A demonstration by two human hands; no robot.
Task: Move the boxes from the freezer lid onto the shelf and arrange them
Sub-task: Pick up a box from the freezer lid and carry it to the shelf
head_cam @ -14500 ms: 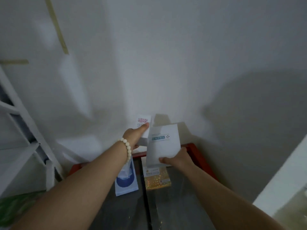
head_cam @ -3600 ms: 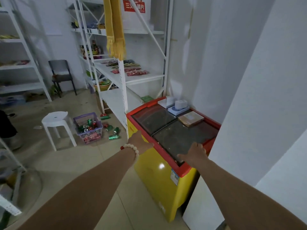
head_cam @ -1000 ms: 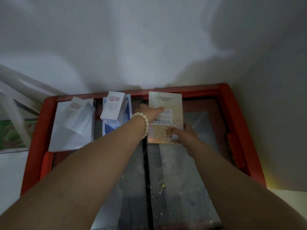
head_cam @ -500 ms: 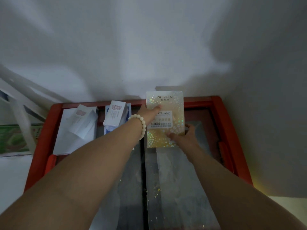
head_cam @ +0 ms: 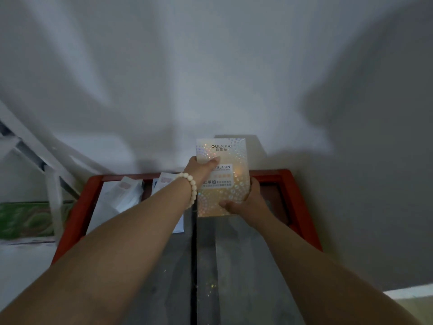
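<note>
I hold the gold box [head_cam: 234,184] upright over the freezer lid's [head_cam: 236,259] far end, left hand [head_cam: 201,171] gripping its left edge, right hand [head_cam: 243,204] its near corner. Next: carry it left to the shelf [head_cam: 54,193].

right hand [head_cam: 247,202] gripping gold box [head_cam: 229,191], seemingly lifted

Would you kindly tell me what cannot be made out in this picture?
Head view only:
1. Gold box: middle print covered by the left hand; lower corner by the right hand.
2. White boxes: blurred, labels unreadable, partly behind the left forearm.
3. Shelf: cut off by the left edge, blurred.
</note>
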